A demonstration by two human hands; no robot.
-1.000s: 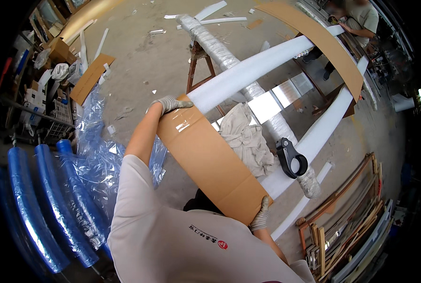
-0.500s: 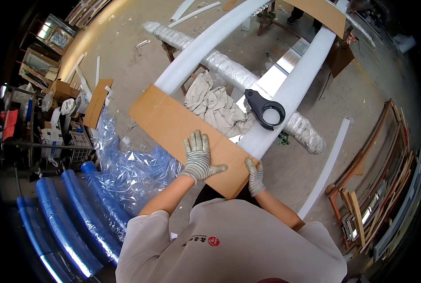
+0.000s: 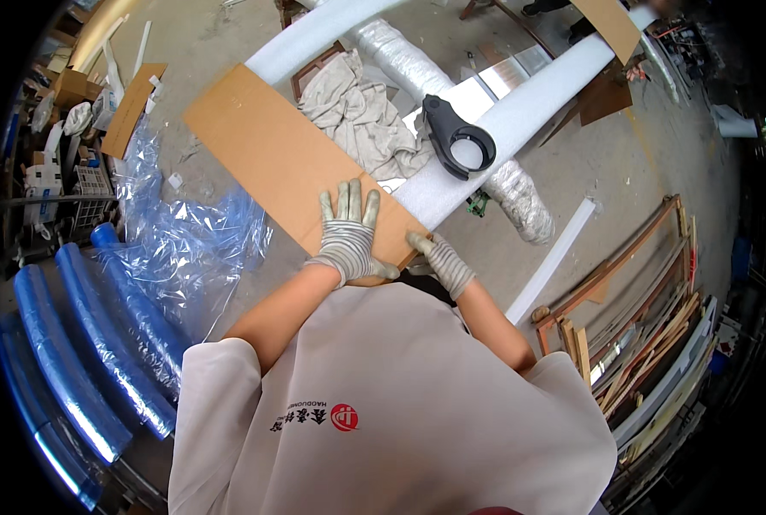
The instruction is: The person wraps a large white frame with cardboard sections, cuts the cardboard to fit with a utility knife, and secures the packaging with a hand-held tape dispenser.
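A long brown cardboard piece (image 3: 271, 150) wraps over the near end of a frame padded in white foam (image 3: 520, 112). My left hand (image 3: 348, 232), in a striped grey glove, lies flat on the cardboard with its fingers spread. At the cardboard's near right corner my right hand (image 3: 445, 264), gloved alike, grips the edge, thumb on top and the other fingers hidden below. A black ring-shaped tool with a short handle (image 3: 439, 120), resembling a tape dispenser, rests on the foam strip beyond my hands.
A crumpled grey cloth (image 3: 357, 112) and a plastic-wrapped roll (image 3: 408, 60) lie beneath the frame. Blue film rolls (image 3: 82, 343) and loose clear film (image 3: 194, 249) are at left. Wooden strips (image 3: 640, 318) stand at right. Another cardboard piece (image 3: 610, 30) covers the frame's far end.
The view has shifted, so the cardboard and frame appear further up and left. My right hand has moved slightly along the cardboard's corner; my left hand remains pressed on top.
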